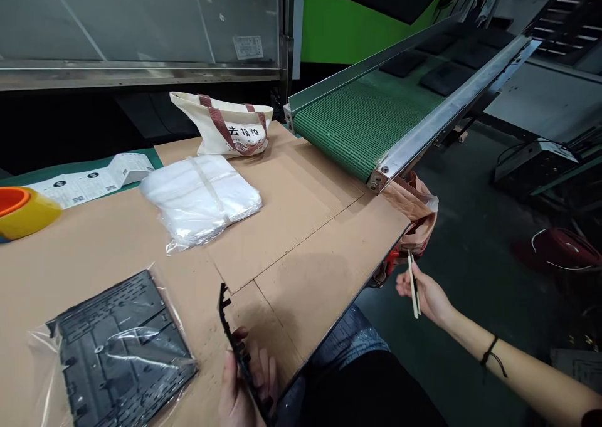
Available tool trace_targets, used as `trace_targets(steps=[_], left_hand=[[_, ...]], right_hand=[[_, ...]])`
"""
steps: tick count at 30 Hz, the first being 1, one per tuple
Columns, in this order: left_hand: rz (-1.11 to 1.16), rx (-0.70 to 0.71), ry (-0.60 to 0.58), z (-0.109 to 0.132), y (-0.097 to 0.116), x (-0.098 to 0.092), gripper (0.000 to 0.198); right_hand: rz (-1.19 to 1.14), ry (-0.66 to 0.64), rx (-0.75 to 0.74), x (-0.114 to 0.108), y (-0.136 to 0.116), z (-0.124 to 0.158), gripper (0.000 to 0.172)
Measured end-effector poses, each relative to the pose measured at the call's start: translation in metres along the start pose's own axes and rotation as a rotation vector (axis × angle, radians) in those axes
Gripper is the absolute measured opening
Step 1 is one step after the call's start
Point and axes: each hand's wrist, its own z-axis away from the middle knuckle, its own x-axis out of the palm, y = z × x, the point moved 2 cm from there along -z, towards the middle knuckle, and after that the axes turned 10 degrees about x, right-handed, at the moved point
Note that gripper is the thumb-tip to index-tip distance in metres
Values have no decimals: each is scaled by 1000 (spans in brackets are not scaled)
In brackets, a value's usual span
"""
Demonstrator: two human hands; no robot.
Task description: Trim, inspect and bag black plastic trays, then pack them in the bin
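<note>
My left hand (251, 383) grips a black plastic panel (239, 352), seen almost edge-on, with small tabs along its side. Out past the table's right edge, my right hand (426, 292) is closed around a slim tool (414, 289) with pale strips and a dark middle; its exact kind is unclear. Left of my left hand, a black plastic panel with slotted vents (122, 345) lies in a clear plastic bag. Behind it, a banded stack of clear plastic bags (202, 195) rests on the cardboard.
Cardboard (301, 245) covers the table. A green conveyor belt (357, 120) slopes up from its far edge, carrying several dark panels (444, 76). A cloth tote bag (230, 126), a tape roll (31, 214) and a label strip (89, 182) sit behind. A brown bag (414, 207) hangs beneath the conveyor.
</note>
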Motion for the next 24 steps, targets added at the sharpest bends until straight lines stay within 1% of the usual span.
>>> trace_targets(steps=[1,3,5,6,7,9,11,12,14,15,16,17,19,21,22,23,24], left_hand=[[-4,0,11,0,0,1,34],[-10,14,11,1,1,2,35],[-7,33,0,1,1,3,35],[-2,34,-1,2,0,2,35],[5,27,3,3,0,1,35],[23,3,16,4,-2,-1,34],[29,-14,37,4,-4,-5,32],[28,-16,45,3,-5,-7,32],[19,-11,51,2,-7,-11,32],[13,-9,51,2,-8,-13,33],[10,-6,52,2,-8,-14,34],[9,-5,58,1,-9,-15,34],[3,-15,95,2,-10,-15,35],[5,-30,153,3,-10,-13,36],[9,-37,177,3,-9,-11,36],[17,-38,197,4,-9,-9,35],[28,-33,213,4,-9,-7,33]], right_hand=[[-80,-30,-11,8,-6,0,47],[-269,-139,11,27,-18,-3,33],[-422,-245,82,42,-26,-7,28],[-468,-247,122,45,-29,-11,28],[-507,-208,150,45,-33,-15,27],[-581,-53,149,32,-42,-24,26],[-648,116,74,12,-54,-30,31],[-670,177,29,2,-61,-31,37],[-696,249,-37,-9,-69,-27,44],[-701,252,-50,-9,-71,-23,44],[-697,227,-44,-5,-71,-19,42],[-683,173,-18,3,-69,-15,40],[-621,-4,75,25,-61,-10,37],[-510,-177,173,44,-51,-10,35],[-429,-199,183,50,-47,-14,34],[-340,-170,156,53,-45,-19,33],[-255,-103,102,53,-44,-25,33]])
